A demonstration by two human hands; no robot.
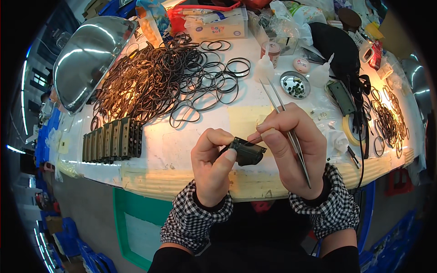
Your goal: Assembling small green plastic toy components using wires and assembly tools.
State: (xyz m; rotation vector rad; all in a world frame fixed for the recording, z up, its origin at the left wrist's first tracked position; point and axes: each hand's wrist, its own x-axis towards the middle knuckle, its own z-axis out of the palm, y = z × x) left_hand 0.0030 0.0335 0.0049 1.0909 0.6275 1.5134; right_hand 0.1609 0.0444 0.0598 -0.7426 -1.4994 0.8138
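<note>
My left hand (210, 166) pinches a small dark green plastic housing (250, 154) between thumb and fingers, above the table's near edge. From the other side, my right hand (298, 136) reaches to it with thumb and forefinger pressed together at a thin reddish-brown piece touching its top; what that piece is, I cannot make out. Metal tweezers (302, 164) are also held in my right hand, lying across the palm, with their two prongs pointing away from me. Beyond them sits a round clear dish (298, 96) of small dark parts.
Left of my hands stands a row of similar housings (111, 140). Behind it spreads a big heap of dark rubber bands (150, 77), beside a shiny metal bowl (86, 59). White squeeze bottles (265, 69), another housing (342, 98), a tape roll (349, 129) and more bands (389, 120) lie right.
</note>
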